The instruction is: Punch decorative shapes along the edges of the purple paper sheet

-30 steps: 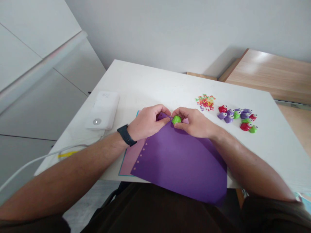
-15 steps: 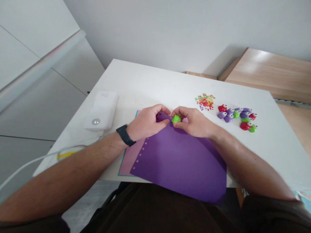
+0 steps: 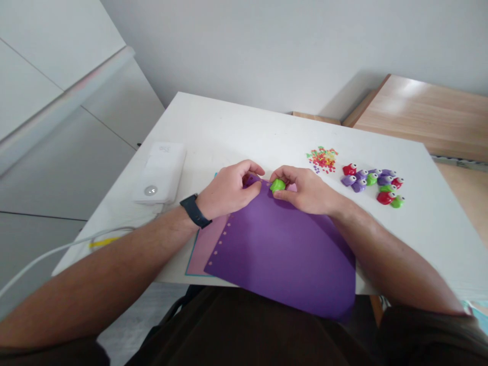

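Note:
A purple sheet of paper (image 3: 282,249) lies before me, with small punched holes down its left edge and near the top left corner. My right hand (image 3: 305,188) is closed around a bright green craft hole punch (image 3: 277,185) set at the paper's top edge. At the top left corner, my left hand (image 3: 234,188) holds the sheet, thumb over the paper and curled fingers behind its edge. The left fingertips are partly hidden. Under the purple sheet lies pink paper (image 3: 206,244) with a blue border.
A pile of coloured paper bits (image 3: 323,159) sits beyond my right hand. Farther right are several red, purple and green punches (image 3: 369,179). A white device (image 3: 162,173) with a cable (image 3: 57,250) stands left on the white table (image 3: 236,124). Wooden furniture (image 3: 427,112) borders the right.
My left hand has drawn back slightly to the left, leaving a wider gap from the punch. My right hand and the green punch have barely shifted.

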Motion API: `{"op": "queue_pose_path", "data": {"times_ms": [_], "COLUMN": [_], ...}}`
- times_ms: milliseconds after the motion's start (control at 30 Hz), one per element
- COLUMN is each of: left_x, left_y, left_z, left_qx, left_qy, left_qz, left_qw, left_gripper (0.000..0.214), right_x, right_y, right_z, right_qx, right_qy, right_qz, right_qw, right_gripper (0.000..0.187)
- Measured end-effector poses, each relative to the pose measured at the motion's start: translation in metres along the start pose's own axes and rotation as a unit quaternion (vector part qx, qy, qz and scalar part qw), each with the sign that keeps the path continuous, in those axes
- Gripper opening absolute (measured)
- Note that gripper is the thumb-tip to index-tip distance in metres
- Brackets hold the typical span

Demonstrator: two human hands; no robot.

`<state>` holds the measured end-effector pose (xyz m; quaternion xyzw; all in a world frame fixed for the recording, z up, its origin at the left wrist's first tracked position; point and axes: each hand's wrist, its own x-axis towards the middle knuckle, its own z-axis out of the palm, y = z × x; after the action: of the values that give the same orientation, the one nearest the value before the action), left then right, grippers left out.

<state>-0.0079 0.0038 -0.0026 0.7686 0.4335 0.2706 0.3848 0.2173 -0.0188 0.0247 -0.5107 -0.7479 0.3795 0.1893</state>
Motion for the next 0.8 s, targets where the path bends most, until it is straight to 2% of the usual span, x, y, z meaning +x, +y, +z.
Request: {"op": "queue_pose_path", "data": {"times_ms": [167, 467, 800], "left_x": [0.0, -0.0003, 0.0019], "left_y": [0.001, 0.0022, 0.001], "left_z": [0.0002, 0.0043, 0.0015], "left_qx": [0.007, -0.047, -0.035], "left_qy": [0.006, -0.003, 0.012], "left_qz": [-0.007, -0.02, -0.022], "left_qw": [1.0, 0.999, 0.999], "left_gripper": [0.027, 0.027, 0.02], "right_x": [0.0007, 0.0012, 0.0003], "right_y": [0.003, 0.002, 0.0034], "right_z": [-0.0006, 0.0005, 0.0], "right_qx": [0.008, 0.017, 0.025], "right_qy": [0.002, -0.004, 0.003], "right_qz": [-0.002, -0.015, -0.012], "right_qw": [1.0, 1.0, 1.0], "right_gripper": [0.026, 0.029, 0.028]}}
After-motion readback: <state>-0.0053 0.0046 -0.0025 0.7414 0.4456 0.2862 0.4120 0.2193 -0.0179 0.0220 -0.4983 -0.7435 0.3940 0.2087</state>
